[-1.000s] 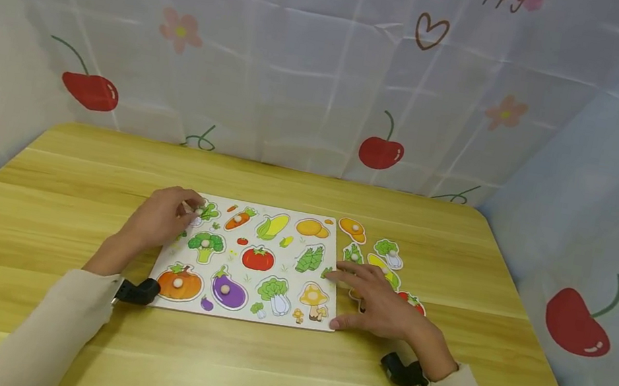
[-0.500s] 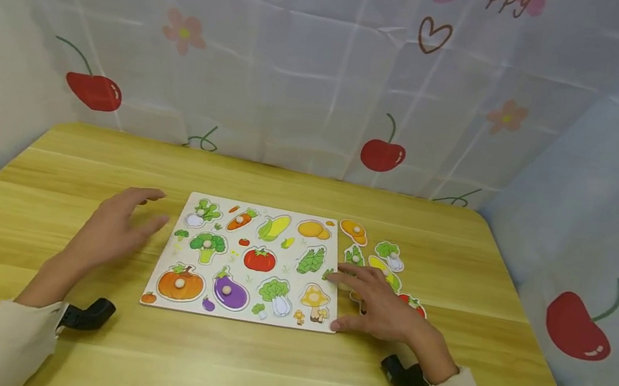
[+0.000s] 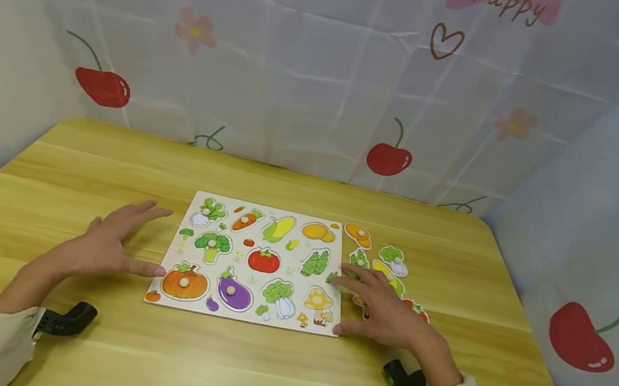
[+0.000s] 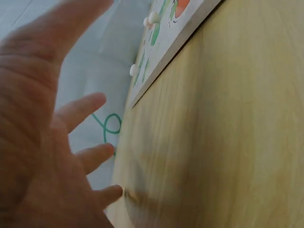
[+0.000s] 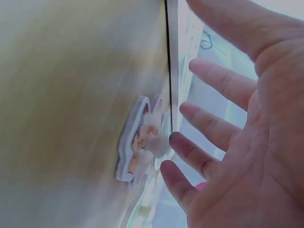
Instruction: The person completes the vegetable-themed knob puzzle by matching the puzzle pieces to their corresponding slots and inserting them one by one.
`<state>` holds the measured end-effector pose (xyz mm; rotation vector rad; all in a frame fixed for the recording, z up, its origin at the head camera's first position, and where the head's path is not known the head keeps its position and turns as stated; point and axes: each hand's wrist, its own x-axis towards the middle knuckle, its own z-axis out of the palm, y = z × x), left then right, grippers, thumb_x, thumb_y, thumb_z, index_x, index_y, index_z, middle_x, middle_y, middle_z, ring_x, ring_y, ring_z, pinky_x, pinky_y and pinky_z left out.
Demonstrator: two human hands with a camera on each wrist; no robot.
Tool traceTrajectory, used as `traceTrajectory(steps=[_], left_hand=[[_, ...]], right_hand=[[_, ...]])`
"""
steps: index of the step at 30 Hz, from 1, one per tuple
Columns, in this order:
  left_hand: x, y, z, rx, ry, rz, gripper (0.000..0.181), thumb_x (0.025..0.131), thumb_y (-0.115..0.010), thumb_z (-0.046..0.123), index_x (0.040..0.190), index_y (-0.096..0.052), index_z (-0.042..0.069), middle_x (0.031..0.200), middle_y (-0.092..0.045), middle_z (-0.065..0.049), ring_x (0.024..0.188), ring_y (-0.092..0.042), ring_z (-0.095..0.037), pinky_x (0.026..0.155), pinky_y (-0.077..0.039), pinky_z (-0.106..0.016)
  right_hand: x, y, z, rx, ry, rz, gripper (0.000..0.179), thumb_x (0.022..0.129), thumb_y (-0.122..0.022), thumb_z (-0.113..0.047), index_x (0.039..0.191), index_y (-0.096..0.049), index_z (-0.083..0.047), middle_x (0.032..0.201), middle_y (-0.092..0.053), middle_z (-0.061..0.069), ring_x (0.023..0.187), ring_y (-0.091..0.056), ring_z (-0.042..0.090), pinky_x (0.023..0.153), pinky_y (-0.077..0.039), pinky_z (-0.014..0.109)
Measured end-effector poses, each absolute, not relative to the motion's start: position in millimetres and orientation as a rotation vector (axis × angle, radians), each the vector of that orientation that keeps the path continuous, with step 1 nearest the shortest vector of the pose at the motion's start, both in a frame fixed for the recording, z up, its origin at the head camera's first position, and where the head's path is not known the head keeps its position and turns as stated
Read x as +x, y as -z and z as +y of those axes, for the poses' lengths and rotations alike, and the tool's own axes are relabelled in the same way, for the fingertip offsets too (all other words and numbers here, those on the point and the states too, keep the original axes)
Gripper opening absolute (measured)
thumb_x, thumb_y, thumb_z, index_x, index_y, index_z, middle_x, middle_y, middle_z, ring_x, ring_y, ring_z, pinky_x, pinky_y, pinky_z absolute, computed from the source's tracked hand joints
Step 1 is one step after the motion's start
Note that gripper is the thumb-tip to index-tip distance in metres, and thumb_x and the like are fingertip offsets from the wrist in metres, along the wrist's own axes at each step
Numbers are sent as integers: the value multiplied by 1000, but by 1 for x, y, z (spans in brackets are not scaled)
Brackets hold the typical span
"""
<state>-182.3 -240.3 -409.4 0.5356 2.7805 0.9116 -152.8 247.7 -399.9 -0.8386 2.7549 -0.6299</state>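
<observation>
A wooden vegetable puzzle board (image 3: 278, 307) lies flat on the table. Knobbed pieces sit in it: a turnip (image 3: 200, 219), a carrot (image 3: 252, 217), a broccoli (image 3: 207, 254), a pumpkin (image 3: 195, 287) and an eggplant (image 3: 239, 299). My left hand (image 3: 107, 242) is spread beside the board's left side, its thumb tip close to the pumpkin and its palm bare in the left wrist view. At the right edge, my right hand (image 3: 385, 309) has its fingers extended and spread, holding nothing; whether it touches the board is unclear.
Loose knobbed pieces lie right of the board: a potato (image 3: 358, 234), a bok choy (image 3: 393, 259), a corn (image 3: 393, 281), an asparagus (image 3: 358, 257) and a tomato (image 3: 420, 310). A mushroom piece (image 5: 133, 145) is partly hidden under my right hand. A patterned curtain (image 3: 303, 83) hangs behind the table.
My left hand has left the turnip piece at the board's upper left, pulled back left, then spread its fingers with the thumb nearing the lower left edge. My right hand stays by the right edge.
</observation>
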Motion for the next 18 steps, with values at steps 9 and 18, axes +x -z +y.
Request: traceTrajectory(steps=[9, 18], left_hand=[[-179, 417, -243, 618, -863, 2689, 117, 67, -88, 53, 160, -21, 29, 164, -2, -32, 144, 9, -64, 97, 13, -85], [-178, 416, -242, 617, -798, 2687, 113, 67, -85, 61, 159, -26, 33, 165, 4, -29, 145, 13, -62, 96, 14, -85]], right_hand=[[-163, 385, 251, -784, 601, 2793, 73, 82, -81, -40, 144, -54, -12, 157, -41, 15, 147, -31, 41, 116, -21, 67], [-189, 378, 254, -752, 606, 2849, 58, 88, -77, -30, 138, -59, -8, 150, -47, 21, 140, -40, 45, 113, -30, 65]])
